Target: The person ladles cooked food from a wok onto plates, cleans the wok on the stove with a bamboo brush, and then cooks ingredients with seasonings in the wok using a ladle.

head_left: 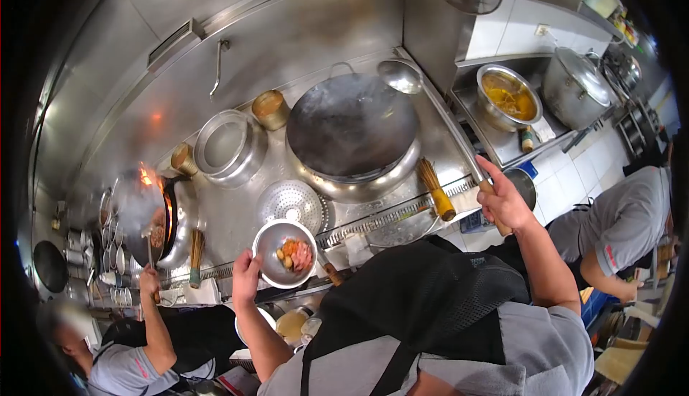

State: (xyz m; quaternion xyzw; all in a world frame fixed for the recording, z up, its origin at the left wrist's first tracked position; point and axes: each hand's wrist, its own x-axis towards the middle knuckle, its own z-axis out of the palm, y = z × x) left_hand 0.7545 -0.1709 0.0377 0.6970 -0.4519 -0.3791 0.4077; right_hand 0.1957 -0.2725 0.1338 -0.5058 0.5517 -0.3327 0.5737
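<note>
A small round stainless-steel bowl is held below and to the left of the large round black wok, its rim pinched at the near left side by the left hand. Pink pieces and orange-brown chunks are contained in it, gathered toward one side. The wooden grip of a long-handled metal ladle is wrapped by the right hand, to the lower right of the wok, with the index finger extended along the shaft; the ladle's cup is placed at the wok's upper right rim. Pale smoke is given off by the wok, which is set into the stainless-steel counter. A yellow-handled bristle brush is laid just right of the wok, while a round perforated metal strainer is placed to its lower left. A brown-topped cylindrical tin and a wide silver pot are stood to its left. Farther left of the wok, a utensil is gripped by a co-worker's hand beside an orange flame.
</note>
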